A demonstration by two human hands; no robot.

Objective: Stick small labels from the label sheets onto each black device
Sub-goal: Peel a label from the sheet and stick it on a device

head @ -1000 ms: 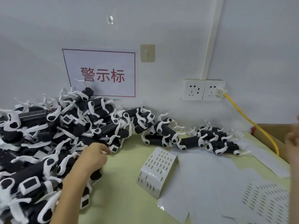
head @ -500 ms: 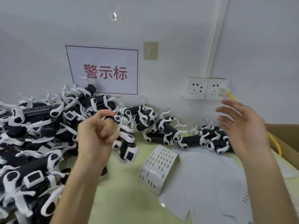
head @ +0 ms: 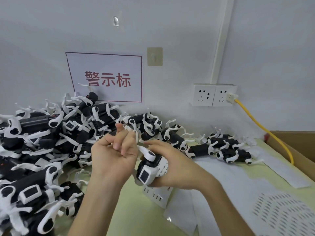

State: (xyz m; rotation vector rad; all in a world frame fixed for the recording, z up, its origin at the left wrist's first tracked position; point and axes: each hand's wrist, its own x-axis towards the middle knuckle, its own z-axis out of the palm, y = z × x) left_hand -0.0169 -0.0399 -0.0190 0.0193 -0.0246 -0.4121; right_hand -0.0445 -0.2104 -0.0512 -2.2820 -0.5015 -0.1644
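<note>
In the head view, the right hand (head: 170,169) has its grip closed round one black device (head: 148,169), lifted above the table (head: 136,218). The left hand (head: 113,157), just beside it, keeps a loose grip with fingers half bent, and it holds nothing that I can see. No label is picked yet, I think. Under the right grip lie the label sheets (head: 157,195). Left of both grips a big pile of devices (head: 42,150) waits, so much work seems left. A peeled sheet (head: 281,212) suggests that many labels are used.

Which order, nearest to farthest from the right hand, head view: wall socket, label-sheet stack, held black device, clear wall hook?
1. black device, held in the right hand
2. label-sheet stack, just beneath
3. wall socket, behind, to the right
4. clear wall hook, high up, left
</note>
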